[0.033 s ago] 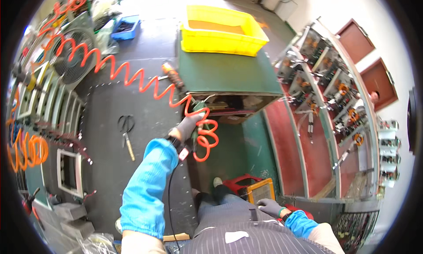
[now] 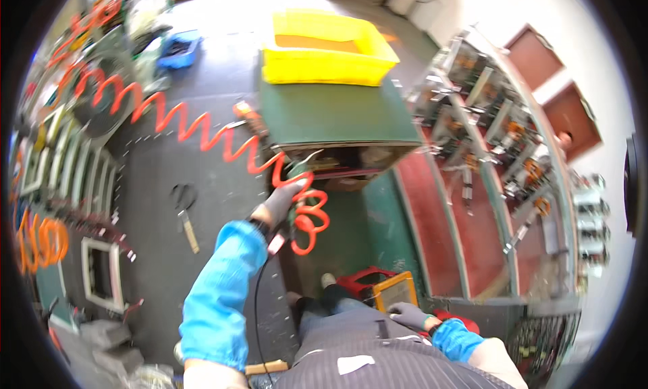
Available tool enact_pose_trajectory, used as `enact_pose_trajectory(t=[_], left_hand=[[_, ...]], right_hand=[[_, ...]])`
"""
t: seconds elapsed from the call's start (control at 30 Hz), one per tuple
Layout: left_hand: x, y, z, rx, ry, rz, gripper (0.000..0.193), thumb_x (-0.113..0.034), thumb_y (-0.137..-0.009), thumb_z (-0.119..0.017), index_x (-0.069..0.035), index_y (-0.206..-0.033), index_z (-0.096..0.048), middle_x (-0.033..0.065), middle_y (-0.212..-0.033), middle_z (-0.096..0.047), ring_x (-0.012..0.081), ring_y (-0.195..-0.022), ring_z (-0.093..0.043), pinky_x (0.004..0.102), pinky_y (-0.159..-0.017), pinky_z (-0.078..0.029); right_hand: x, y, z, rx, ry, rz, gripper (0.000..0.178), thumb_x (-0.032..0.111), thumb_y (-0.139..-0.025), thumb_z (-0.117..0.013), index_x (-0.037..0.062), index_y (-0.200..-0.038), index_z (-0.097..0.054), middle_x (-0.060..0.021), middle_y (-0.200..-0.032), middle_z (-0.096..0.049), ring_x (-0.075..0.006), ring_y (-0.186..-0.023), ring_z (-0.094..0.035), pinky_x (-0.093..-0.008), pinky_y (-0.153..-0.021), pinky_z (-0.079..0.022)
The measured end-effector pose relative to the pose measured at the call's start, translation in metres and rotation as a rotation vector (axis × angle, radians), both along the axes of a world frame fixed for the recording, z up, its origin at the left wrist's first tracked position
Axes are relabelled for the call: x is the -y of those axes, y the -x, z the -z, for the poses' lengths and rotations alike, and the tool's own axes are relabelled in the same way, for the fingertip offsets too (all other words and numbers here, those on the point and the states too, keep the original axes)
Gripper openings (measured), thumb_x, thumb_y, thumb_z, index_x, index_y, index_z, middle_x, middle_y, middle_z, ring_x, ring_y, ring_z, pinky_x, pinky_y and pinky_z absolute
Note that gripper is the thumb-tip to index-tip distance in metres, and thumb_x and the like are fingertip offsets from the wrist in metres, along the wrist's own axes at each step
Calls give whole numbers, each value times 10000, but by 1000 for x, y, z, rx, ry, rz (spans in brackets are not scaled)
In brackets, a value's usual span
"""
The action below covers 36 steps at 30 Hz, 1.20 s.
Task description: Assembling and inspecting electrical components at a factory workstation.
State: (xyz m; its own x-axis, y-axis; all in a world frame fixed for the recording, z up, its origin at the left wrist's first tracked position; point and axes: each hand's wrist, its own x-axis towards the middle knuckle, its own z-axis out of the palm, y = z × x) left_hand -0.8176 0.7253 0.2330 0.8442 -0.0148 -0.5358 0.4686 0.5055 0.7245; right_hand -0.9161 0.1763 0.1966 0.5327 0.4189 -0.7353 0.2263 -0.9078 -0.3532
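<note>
My left hand [image 2: 279, 204], gloved in grey, is closed around a green-bodied air tool [image 2: 298, 168] at the front edge of the dark bench. An orange coiled hose [image 2: 202, 134] runs from the far left to the tool and hangs in loops beside my fingers. Just beyond lies a tool with an orange and dark grip [image 2: 250, 117]. Low at my right side, my right hand [image 2: 408, 315], also gloved, is held with its fingers stretched loosely and nothing visible in them. Below it, partly covered, is a red object [image 2: 462, 323].
A yellow bin [image 2: 324, 70] stands on the green box-like cabinet [image 2: 337, 116], which is open at the front. Scissors [image 2: 182, 199] lie on the bench [image 2: 152, 153], left of my arm. A red-shelved rack [image 2: 442, 227] holding metal parts stands to the right. A yellow-framed item [image 2: 397, 290] sits by my feet.
The whole view has shifted, so the bench, cabinet and rack appear slightly farther left. My left hand keeps its grip on the air tool; the right hand stays low at my side.
</note>
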Motion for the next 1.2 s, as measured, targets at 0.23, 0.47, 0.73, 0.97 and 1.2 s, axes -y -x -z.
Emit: enact_pose_trajectory(t=[0.23,0.47,0.73,0.97,1.2], left_hand=[[115,88,82,-124,827,-233,429,-346,-974,-641,17,-1200,-608,174,-1177,-687,148,-777,-676,241,-708,-585],[186,155,18,-132,717,-233,354,-439,-976,-571,-91,-978,-636,76,-724,-605,209,-578,-583,353,-567,-499],[215,157,104,324,-1277,-386,331,-302,-983,-572,-34,-1109,-721,188,-1232,-644,351,-1115,-615,422,-972,-498],[213,133,56,260,-1051,-771,297,-317,-989,-576,-72,-1154,-600,226,-1312,-505,371,-1255,-471,462,-1025,-446],[223,239,51,-122,-280,-793,371,-356,-1024,-562,-16,-1146,-646,62,-953,-668,138,-831,-645,320,-809,-546]], right_hand=[[-117,-37,-2,125,-466,57,431,322,-988,-568,21,-1295,-610,-186,-1287,-641,-350,-1172,-626,-441,-1018,-483],[-214,-39,32,-1185,-616,558,196,308,-1051,-517,188,-906,-571,115,-715,-432,-22,-597,-400,-226,-509,-327],[-233,-41,-19,-1222,-802,519,332,240,-1075,-437,51,-1332,-530,-70,-1306,-590,-210,-1216,-577,-398,-1070,-455],[-245,-87,-40,-1008,-919,452,270,288,-1012,-543,68,-1150,-615,-54,-970,-675,-175,-898,-651,-318,-802,-533],[-305,-124,-146,-445,-1372,-40,693,79,-916,-527,18,-1567,-298,-87,-1188,-551,-130,-889,-530,-306,-861,-507]])
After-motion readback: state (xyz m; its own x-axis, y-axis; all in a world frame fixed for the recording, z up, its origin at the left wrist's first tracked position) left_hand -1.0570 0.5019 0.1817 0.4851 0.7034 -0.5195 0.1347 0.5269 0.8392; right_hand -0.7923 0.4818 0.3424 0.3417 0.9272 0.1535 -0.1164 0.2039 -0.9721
